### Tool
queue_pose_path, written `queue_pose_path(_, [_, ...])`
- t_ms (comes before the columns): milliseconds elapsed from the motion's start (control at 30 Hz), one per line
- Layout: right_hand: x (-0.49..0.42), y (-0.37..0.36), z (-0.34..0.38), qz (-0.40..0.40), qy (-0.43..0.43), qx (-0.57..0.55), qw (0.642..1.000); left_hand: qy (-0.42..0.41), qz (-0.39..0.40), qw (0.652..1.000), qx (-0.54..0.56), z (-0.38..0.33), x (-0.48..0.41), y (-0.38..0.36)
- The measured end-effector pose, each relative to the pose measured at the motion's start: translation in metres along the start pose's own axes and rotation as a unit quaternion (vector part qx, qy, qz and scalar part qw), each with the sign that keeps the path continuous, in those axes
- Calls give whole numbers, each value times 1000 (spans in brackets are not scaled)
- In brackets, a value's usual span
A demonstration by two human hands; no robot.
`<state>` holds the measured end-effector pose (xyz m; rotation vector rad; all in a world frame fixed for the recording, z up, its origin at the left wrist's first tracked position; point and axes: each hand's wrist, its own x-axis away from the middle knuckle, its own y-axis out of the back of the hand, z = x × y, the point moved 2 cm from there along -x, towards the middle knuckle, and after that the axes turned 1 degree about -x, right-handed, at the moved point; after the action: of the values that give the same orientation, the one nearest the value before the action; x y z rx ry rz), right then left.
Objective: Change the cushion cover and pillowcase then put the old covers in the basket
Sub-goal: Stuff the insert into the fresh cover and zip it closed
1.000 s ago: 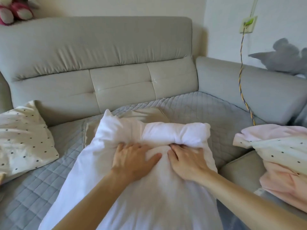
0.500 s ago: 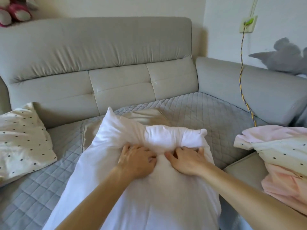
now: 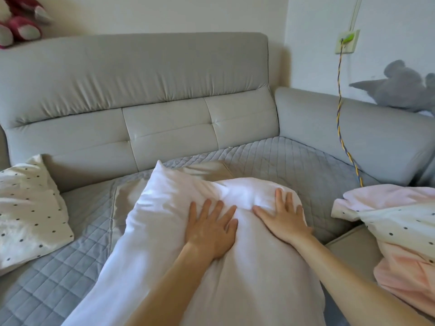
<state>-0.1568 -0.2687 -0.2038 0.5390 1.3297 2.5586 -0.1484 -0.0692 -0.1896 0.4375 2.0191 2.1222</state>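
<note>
**Left hand (image 3: 209, 229) and right hand (image 3: 282, 220) flat on the white pillow (image 3: 150, 243)**

Both hands lie palm down on the pillow with fingers straight and spread. They press the fabric and grasp nothing.

The pillow rests on the sofa's quilted mat (image 3: 270, 158). Its long axis runs from the person's lap away toward the backrest (image 3: 141, 90), leaning a little to the left. The hands sit side by side on its far third, thumbs turned toward each other across a creased hollow in the fabric. The right hand reaches slightly farther and is close to the rounded far right corner. The left hand sits nearer the centre line. The pointed far left corner stands up beyond it and to its left, out of contact with either hand.

My reading is that the far end is being smoothed or settled. Any pull or tuck would run along that long axis, and the left corner would fall to the left hand.

A beige fabric (image 3: 202, 167) shows under the pillow's far end; I cannot tell if it is a cover. A dotted cushion (image 3: 26, 208) lies well to the left, and a pink and dotted pile (image 3: 395, 220) lies to the right. No basket is in view.
</note>
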Motion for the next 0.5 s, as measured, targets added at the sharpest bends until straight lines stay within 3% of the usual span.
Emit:
queue_pose_path(133, [15, -27, 11, 36, 65, 88, 993, -25, -12, 999, -41, 26, 28, -7])
queue_pose_path(267, [20, -48, 49, 40, 152, 119, 980, 25, 13, 999, -41, 76, 41, -4])
queue_pose_path(367, [7, -40, 41, 39, 67, 68, 995, 48, 12, 999, -7, 59, 26, -6])
queue_pose_path(500, [0, -13, 18, 3, -88, -64, 994, 18, -12, 999, 47, 34, 4, 12])
